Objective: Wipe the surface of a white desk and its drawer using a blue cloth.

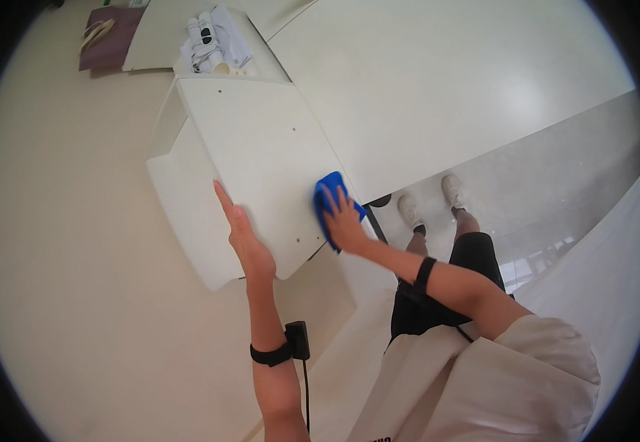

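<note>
A blue cloth (327, 184) lies bunched on the right part of a white cabinet top (257, 140), which has several small holes. My right hand (345, 226) presses down on the cloth, its fingers spread over it and slightly blurred. At the left edge of the same top is my left hand (247, 243), turned on its side with fingers stretched out and nothing in it. Whether its palm rests against the edge, I cannot tell.
A large white table (452, 81) adjoins the cabinet on the right. Beyond the top lie white straps or cables (205, 44) with papers. Farther left sits a purple item (110, 37). A pale wall (77, 221) rises at left; my shoes (410, 210) stand on the grey floor.
</note>
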Action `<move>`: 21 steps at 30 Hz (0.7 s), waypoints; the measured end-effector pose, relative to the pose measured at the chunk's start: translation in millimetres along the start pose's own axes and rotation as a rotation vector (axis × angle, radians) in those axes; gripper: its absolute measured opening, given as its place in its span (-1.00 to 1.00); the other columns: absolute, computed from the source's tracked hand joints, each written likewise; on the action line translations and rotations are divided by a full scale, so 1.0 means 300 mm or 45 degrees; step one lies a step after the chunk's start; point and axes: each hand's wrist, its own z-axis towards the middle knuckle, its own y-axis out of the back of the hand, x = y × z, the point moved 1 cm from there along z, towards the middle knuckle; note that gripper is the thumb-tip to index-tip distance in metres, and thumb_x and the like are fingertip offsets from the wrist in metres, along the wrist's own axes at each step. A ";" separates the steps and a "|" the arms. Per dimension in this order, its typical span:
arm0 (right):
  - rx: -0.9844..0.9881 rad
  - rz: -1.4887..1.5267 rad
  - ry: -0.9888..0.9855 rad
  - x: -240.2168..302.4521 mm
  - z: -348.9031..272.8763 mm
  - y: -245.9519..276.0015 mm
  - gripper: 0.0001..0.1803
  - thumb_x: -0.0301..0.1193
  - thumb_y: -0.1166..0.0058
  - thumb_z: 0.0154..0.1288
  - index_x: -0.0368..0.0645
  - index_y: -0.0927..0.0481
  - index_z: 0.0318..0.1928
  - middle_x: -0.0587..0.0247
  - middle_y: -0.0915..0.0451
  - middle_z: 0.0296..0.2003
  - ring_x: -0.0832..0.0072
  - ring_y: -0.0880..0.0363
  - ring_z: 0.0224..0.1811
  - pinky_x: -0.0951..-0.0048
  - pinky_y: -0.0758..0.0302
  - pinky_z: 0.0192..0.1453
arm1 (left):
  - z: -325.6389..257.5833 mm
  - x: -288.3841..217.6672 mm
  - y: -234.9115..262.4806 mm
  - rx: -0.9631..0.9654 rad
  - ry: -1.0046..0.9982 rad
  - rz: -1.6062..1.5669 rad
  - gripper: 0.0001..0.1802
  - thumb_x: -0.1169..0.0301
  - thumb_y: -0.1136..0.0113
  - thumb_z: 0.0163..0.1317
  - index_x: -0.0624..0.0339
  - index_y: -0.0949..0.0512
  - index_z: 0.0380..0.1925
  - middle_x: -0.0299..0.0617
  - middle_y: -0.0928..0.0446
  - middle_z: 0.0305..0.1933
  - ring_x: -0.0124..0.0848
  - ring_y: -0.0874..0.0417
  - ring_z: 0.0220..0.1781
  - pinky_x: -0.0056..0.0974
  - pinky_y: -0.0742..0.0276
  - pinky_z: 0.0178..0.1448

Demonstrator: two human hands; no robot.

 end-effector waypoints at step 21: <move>-0.119 0.340 0.012 0.083 -0.082 0.161 -0.31 -0.19 0.09 0.56 0.08 -0.08 0.60 -0.31 -0.04 0.55 -0.39 -0.05 0.53 -0.18 -0.04 0.60 | -0.002 -0.031 -0.009 0.016 -0.102 -0.416 -0.33 0.13 0.40 0.63 0.20 0.01 0.62 -0.03 0.07 0.71 -0.15 0.02 0.71 -0.15 0.11 0.69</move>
